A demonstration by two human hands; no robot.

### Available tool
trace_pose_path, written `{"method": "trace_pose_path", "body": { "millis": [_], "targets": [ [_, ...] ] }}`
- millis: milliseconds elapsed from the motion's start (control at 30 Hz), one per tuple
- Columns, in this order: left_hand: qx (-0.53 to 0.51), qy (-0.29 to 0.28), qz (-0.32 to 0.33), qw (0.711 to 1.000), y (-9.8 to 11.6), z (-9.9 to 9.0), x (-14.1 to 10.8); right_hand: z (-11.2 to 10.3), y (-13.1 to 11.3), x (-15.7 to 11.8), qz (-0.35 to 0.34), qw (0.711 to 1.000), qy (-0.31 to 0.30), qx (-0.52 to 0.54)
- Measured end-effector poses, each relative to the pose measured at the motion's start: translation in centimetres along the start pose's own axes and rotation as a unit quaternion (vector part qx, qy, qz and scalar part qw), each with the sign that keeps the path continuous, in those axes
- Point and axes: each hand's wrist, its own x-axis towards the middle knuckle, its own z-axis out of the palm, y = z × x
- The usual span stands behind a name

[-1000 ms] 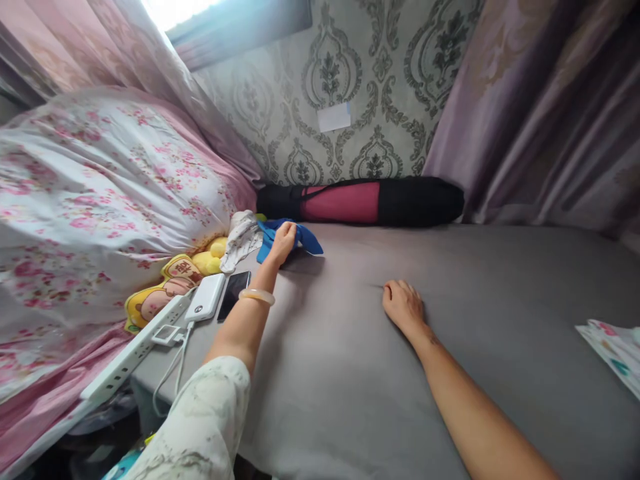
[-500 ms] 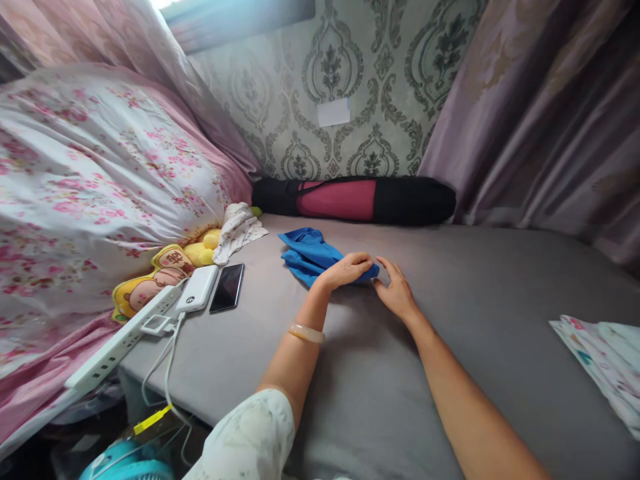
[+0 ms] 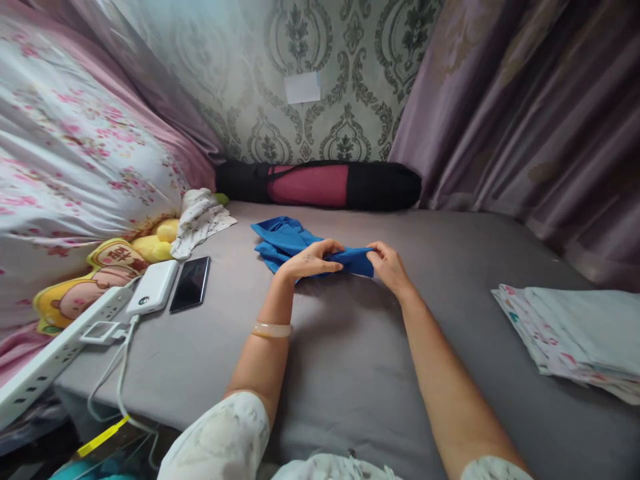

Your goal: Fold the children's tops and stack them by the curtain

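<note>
A crumpled blue cloth lies on the grey bed surface, with one part stretched out to the right. My right hand pinches the right end of this part between thumb and fingers. Over the middle of the cloth, my left hand has its thumb and fingers apart, with blue fabric passing behind and between them. A pale bangle circles my left wrist.
A black and pink rolled bag lies along the wall. To the left are a phone, a white power bank, a power strip, plush toys and a patterned cloth. Folded fabric lies at right.
My right hand has taken hold of the cloth's right end, and more blue fabric shows between my hands. My left hand's fingers have spread. The view has shifted to the right.
</note>
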Motion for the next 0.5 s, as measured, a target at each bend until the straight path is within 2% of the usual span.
{"method": "trace_pose_path", "body": {
  "millis": [167, 267, 367, 500],
  "targets": [
    [-0.031, -0.007, 0.035, 0.999, 1.6, 0.2, -0.1, -2.9, -3.5, -0.5, -0.009, 1.0, -0.002, 0.01],
    [-0.081, 0.001, 0.063, 0.995, 3.2, 0.3, -0.6, -4.7, -5.7, -1.4, 0.003, 1.0, -0.016, 0.025],
    [-0.124, -0.008, 0.089, 0.988, 4.9, 0.6, -1.2, -7.0, -7.6, -2.5, -0.012, 1.0, -0.012, -0.008],
    [-0.143, -0.013, 0.098, 0.985, 5.3, 1.7, -0.8, -9.4, -7.8, -3.0, -0.009, 0.996, -0.069, -0.053]
  ]
}}
